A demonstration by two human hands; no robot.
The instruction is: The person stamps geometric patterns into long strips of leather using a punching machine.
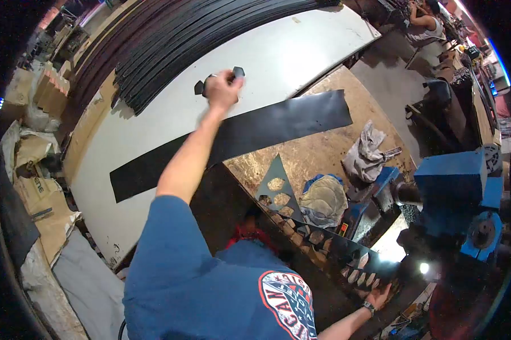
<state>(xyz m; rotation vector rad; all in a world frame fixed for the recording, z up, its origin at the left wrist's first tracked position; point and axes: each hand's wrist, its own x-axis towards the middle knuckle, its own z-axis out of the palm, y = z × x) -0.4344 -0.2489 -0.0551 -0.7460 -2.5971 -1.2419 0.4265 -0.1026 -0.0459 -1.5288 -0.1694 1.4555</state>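
Note:
My left hand [222, 90] reaches over the white table, fingers curled around small black cut pieces [239, 72] with angular edges that stick out on both sides. Below that forearm a long black sheet strip [283, 120] lies from the white table across to the brown board. Low on the right, my right hand [378, 296], with a watch at the wrist, has its fingers stretched out beside a dark strip punched with rows of holes [360, 276]. Its fingertips are close to a bright lamp on the blue machine [451, 181], partly in shadow.
Stacked long black strips [210, 37] fill the back of the white table [317, 39]. A triangular offcut with holes [277, 175], a round pale cloth-like pad [323, 199] and a crumpled rag [367, 152] lie on the brown board [317, 147]. Another person [425, 24] sits far right.

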